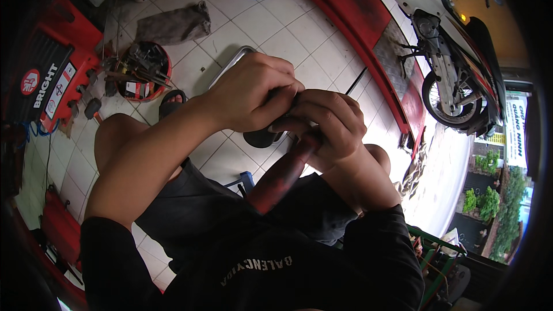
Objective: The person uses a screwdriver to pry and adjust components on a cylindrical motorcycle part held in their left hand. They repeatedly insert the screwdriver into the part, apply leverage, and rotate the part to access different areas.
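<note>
A tapered red handle [280,179], its surface worn and darkly smudged, is held over the lap, above the pale tiled floor [262,17]; a thin dark rod [357,80] is seen in line with it beyond the right hand [333,121]. A rounded dark part [261,140] is partly hidden beneath the left hand [259,89]. Toward the floor's left edge, a round red-rimmed tub [169,68] is filled with tools [144,60]; a shiny metal tray [234,59] is half covered by the left hand. The right fingers are clenched around the handle; the left fingers are curled beside them, their grasp impossible to tell.
</note>
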